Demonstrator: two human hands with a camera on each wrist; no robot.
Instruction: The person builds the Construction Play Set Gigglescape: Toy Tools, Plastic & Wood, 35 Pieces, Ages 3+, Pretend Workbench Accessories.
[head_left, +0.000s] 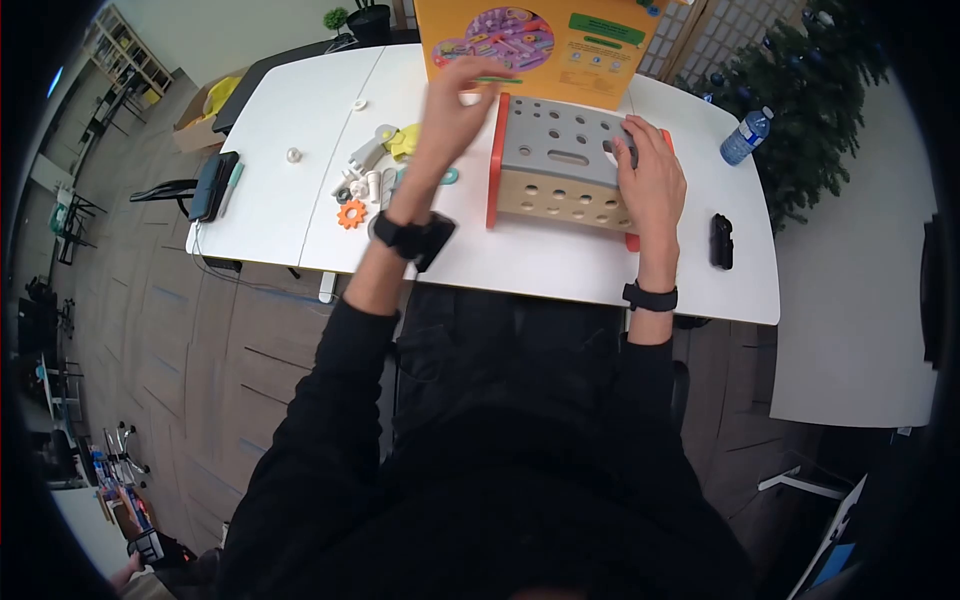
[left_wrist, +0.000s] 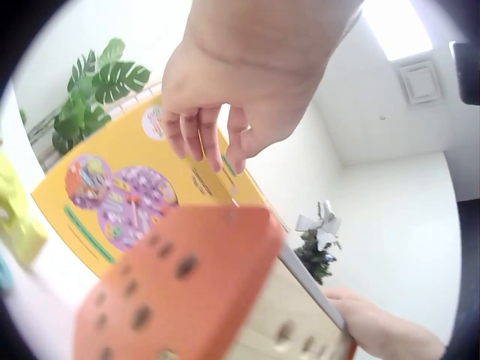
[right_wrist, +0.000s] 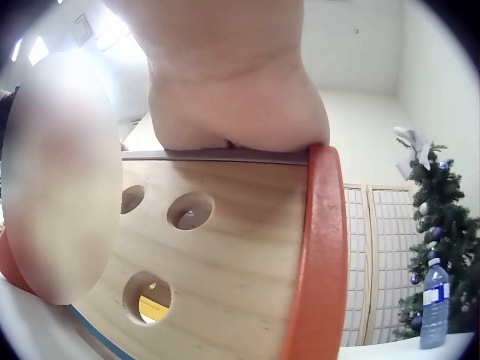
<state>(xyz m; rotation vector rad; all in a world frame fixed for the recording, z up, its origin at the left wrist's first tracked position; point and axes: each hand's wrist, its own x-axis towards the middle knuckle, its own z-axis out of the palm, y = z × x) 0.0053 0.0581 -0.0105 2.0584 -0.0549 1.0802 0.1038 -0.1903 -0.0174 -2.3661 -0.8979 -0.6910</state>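
Note:
A wooden toy workbench [head_left: 560,195] stands on the white table, with a grey perforated top [head_left: 545,135] and red end panels [head_left: 497,160]. My left hand [head_left: 455,115] hovers above its left end; in the left wrist view the fingers [left_wrist: 191,139] hang loosely bent, with nothing showing between them and the thumb. My right hand [head_left: 655,180] rests on the right part of the grey top, fingers lying over it. From the right wrist view, the heel of that hand [right_wrist: 232,124] sits at the top's edge; its fingers are hidden there.
Behind the workbench stands a large orange box [head_left: 540,50]. Left of it lie an orange gear [head_left: 351,214], a yellow piece [head_left: 403,142] and several grey and white toy parts. A water bottle [head_left: 747,136] and a black case [head_left: 722,242] are on the right.

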